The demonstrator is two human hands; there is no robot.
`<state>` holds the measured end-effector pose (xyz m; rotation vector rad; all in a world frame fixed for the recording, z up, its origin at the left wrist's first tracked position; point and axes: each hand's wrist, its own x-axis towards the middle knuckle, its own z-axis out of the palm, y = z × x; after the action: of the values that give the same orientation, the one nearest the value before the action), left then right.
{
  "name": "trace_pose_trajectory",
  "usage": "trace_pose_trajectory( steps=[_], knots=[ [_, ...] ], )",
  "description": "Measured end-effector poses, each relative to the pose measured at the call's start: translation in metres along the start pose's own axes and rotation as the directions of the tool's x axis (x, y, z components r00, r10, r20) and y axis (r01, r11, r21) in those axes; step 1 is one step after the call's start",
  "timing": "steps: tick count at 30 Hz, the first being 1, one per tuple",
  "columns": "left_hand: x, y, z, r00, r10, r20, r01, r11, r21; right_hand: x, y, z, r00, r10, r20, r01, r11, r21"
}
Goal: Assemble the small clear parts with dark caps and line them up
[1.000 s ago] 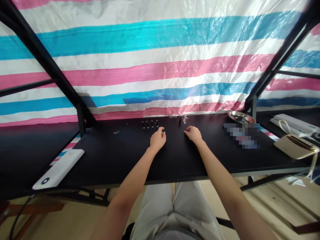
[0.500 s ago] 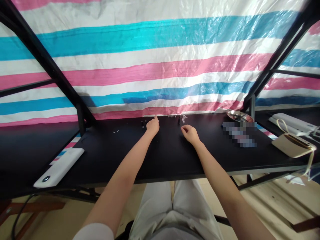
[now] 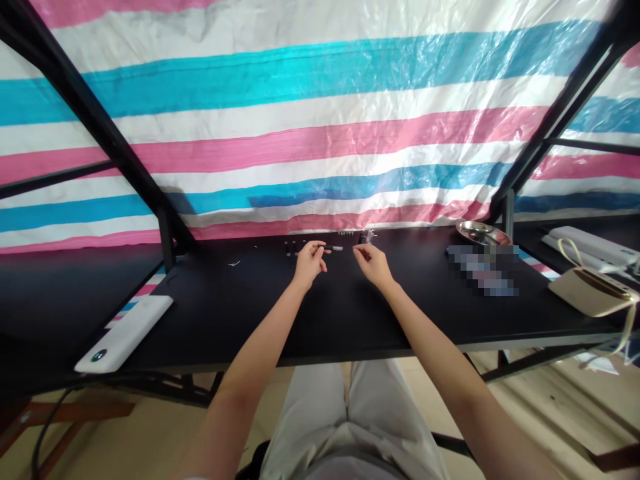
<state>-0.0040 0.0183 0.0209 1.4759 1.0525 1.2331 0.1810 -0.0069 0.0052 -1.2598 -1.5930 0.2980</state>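
My left hand (image 3: 309,267) pinches a small dark tube with a pale, shiny end (image 3: 337,249), held roughly level above the black table and pointing right. To the right of that end, my right hand (image 3: 374,265) has thumb and forefinger pressed together; whatever they hold, if anything, is too small to make out. Several short black tube-like pieces (image 3: 287,249) stand or lie left of my left hand. Behind the hands, near the table's back edge, is a row of tiny silvery pieces (image 3: 345,233). Some clear and white bits (image 3: 370,236) lie just beyond my right hand.
A round metal dish (image 3: 483,233) sits at the back right, with a blurred-out item (image 3: 483,270) in front. Farther right lies a beige pouch (image 3: 590,292). A white oblong device (image 3: 125,333) rests at the left edge. Striped plastic sheeting (image 3: 320,127) hangs behind the table.
My left hand has lifted from among the black pieces and now shows the small dark tube in its fingers. My right hand has moved slightly left, towards it.
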Motion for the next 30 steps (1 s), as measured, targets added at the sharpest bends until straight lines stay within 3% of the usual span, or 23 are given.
trace_pose_trajectory(
  steps=[5, 9, 15, 18, 22, 26, 30],
  knots=[
    [-0.015, -0.003, 0.005, 1.000, -0.022, -0.012, 0.019, 0.986, -0.163, 0.001, -0.017, 0.024, 0.992, 0.035, 0.121, -0.071, 0.948, 0.310],
    [-0.020, -0.004, 0.006, 1.000, -0.025, -0.005, 0.024, 0.989, -0.147, -0.006, -0.013, 0.034, 0.985, 0.040, 0.169, -0.105, 0.911, 0.399],
    [-0.022, -0.004, 0.006, 0.999, -0.030, -0.042, 0.025, 0.994, -0.109, -0.010, -0.007, 0.019, 0.986, 0.044, 0.160, -0.095, 0.938, 0.332],
    [-0.020, -0.007, 0.003, 0.995, -0.069, -0.077, 0.063, 0.995, -0.076, -0.008, -0.005, 0.010, 0.994, 0.058, 0.092, -0.078, 0.969, 0.234],
    [-0.021, -0.010, 0.004, 0.987, -0.160, 0.029, 0.161, 0.987, -0.006, -0.008, -0.004, 0.006, 1.000, 0.029, -0.009, -0.027, 0.986, 0.162],
    [-0.026, -0.007, 0.009, 0.982, -0.127, 0.142, 0.126, 0.992, 0.016, -0.012, -0.008, 0.012, 0.993, -0.080, 0.085, 0.065, 0.984, 0.168],
    [-0.030, -0.002, 0.009, 0.983, -0.098, 0.157, 0.098, 0.995, 0.003, -0.016, -0.011, 0.017, 0.978, -0.123, 0.170, 0.098, 0.984, 0.148]
  ],
)
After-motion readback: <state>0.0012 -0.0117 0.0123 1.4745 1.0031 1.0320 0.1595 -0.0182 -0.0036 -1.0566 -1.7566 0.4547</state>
